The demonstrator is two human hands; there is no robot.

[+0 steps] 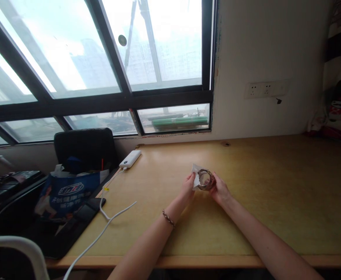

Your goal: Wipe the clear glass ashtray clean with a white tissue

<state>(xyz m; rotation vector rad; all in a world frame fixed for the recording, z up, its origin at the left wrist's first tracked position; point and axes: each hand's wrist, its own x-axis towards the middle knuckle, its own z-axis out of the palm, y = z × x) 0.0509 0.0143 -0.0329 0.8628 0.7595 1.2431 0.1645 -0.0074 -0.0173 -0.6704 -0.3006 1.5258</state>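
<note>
Both of my hands are held out together over the middle of the wooden desk. My left hand (189, 184) pinches a thin whitish sheet (196, 177), which looks like tissue or film; one corner points up. Touching the sheet's right side is a shiny brownish ring-shaped thing (200, 187) with an open middle; its exact kind is too small to make out. My right hand (218, 189) grips the ring from its right side, and a fingertip shows through the opening. A braided bracelet (168, 218) circles my left wrist.
On the desk (275, 202), a white power bank (130, 158) lies at the left edge, its white cable (108, 223) running toward the front. Left of the desk, a black chair (84, 147) bears a blue bag (71, 194). Wall sockets (266, 89) sit behind.
</note>
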